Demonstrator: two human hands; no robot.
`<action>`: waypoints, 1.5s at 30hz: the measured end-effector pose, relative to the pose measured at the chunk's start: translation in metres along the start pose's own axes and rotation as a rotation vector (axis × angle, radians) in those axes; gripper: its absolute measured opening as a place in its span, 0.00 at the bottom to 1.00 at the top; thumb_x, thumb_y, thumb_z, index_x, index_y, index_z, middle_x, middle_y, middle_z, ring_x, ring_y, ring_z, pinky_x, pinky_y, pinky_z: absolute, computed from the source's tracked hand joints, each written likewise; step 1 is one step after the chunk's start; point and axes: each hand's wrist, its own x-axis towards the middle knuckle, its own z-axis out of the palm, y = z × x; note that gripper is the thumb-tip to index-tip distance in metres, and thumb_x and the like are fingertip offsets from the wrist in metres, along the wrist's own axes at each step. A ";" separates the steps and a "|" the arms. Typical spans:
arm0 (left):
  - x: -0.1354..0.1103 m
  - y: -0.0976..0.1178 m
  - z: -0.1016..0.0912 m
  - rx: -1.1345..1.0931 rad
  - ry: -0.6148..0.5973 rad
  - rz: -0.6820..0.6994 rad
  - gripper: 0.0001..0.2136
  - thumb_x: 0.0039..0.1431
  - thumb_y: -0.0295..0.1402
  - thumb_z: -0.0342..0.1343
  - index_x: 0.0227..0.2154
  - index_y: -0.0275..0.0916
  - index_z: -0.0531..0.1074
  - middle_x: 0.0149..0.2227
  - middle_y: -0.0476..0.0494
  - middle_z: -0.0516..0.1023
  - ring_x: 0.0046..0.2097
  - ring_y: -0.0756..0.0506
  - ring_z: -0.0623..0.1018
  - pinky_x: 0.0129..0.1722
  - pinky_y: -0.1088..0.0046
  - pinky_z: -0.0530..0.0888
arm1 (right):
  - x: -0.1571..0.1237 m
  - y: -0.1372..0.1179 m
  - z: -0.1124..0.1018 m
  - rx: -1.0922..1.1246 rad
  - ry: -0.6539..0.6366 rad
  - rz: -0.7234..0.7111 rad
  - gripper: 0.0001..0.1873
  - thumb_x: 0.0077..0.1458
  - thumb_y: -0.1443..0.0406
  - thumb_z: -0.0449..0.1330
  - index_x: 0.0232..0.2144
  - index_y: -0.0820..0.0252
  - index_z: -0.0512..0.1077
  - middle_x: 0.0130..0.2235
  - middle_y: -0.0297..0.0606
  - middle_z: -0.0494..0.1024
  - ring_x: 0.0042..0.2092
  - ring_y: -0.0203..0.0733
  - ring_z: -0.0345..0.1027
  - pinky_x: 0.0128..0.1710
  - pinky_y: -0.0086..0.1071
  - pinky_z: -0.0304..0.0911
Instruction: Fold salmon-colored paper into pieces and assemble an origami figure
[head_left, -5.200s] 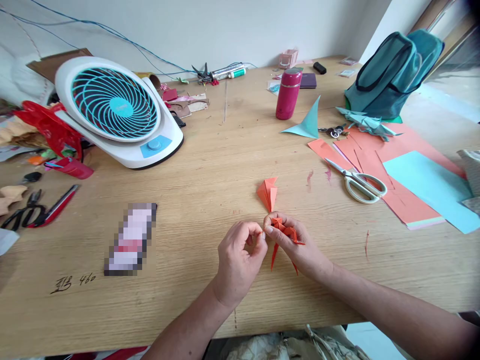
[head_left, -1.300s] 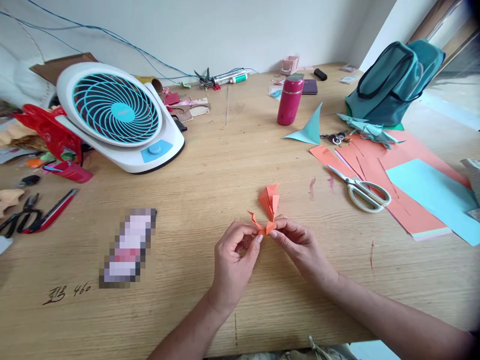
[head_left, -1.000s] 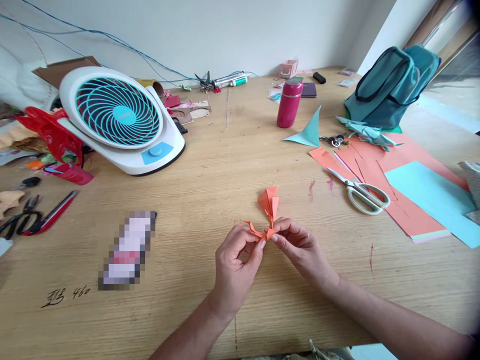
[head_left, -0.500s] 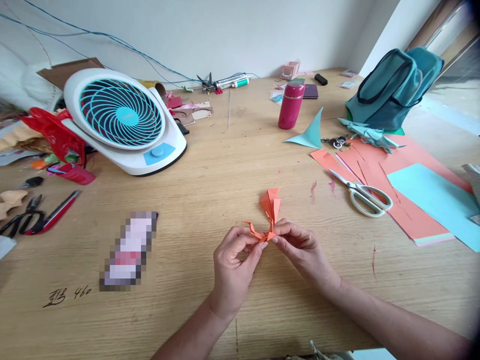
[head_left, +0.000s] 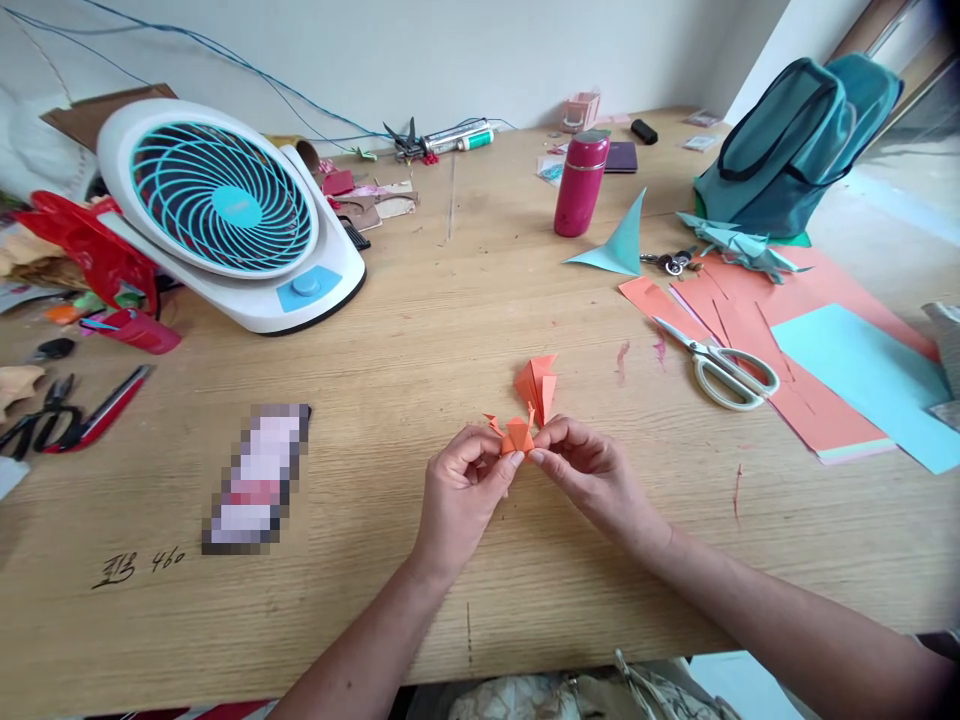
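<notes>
Over the wooden table (head_left: pixel 420 330), my left hand (head_left: pixel 459 492) and my right hand (head_left: pixel 592 475) both pinch a small folded orange paper figure (head_left: pixel 516 436) between their fingertips. Thin pointed flaps of the figure stick out to the left and upward. A second folded orange paper piece (head_left: pixel 538 382), fan-like, lies on the table just beyond the hands. Most of the held figure is hidden by my fingers.
A white and teal fan (head_left: pixel 225 215) stands at the back left. White-handled scissors (head_left: pixel 720 362) lie on orange paper sheets (head_left: pixel 772 340) and a light blue sheet (head_left: pixel 862 375) at right. A magenta bottle (head_left: pixel 579 185), a teal paper cone (head_left: pixel 619 245) and a teal bag (head_left: pixel 787 145) stand behind.
The orange figure has been turned in my fingertips; its long flap, earlier stretched out to the left, now sits shorter and higher. Both hands stayed in the same spot.
</notes>
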 end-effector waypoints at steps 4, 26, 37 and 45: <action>0.000 -0.003 -0.002 -0.013 -0.024 -0.022 0.07 0.57 0.31 0.65 0.24 0.38 0.77 0.28 0.50 0.74 0.24 0.54 0.70 0.20 0.80 0.71 | 0.002 -0.001 -0.001 -0.016 -0.011 0.012 0.14 0.58 0.53 0.67 0.31 0.56 0.74 0.33 0.34 0.75 0.35 0.39 0.67 0.39 0.33 0.65; 0.007 0.000 -0.007 -0.483 0.086 -0.398 0.10 0.45 0.38 0.73 0.26 0.38 0.81 0.27 0.50 0.78 0.32 0.52 0.69 0.37 0.76 0.67 | 0.004 -0.013 -0.002 0.036 -0.116 0.106 0.12 0.60 0.55 0.65 0.38 0.57 0.76 0.38 0.36 0.77 0.39 0.37 0.69 0.41 0.31 0.65; 0.005 0.000 -0.006 -0.489 -0.029 -0.454 0.13 0.47 0.42 0.73 0.29 0.38 0.81 0.30 0.48 0.77 0.34 0.51 0.71 0.37 0.75 0.69 | -0.001 -0.016 0.000 -0.207 -0.101 -0.125 0.04 0.63 0.63 0.63 0.35 0.57 0.73 0.33 0.32 0.74 0.35 0.35 0.65 0.39 0.30 0.63; 0.004 0.002 -0.005 -0.460 -0.141 -0.351 0.11 0.52 0.42 0.70 0.31 0.40 0.83 0.26 0.51 0.70 0.29 0.54 0.62 0.31 0.77 0.63 | -0.003 -0.014 -0.002 -0.078 -0.160 -0.105 0.03 0.64 0.64 0.62 0.37 0.56 0.71 0.35 0.33 0.74 0.36 0.35 0.69 0.38 0.31 0.66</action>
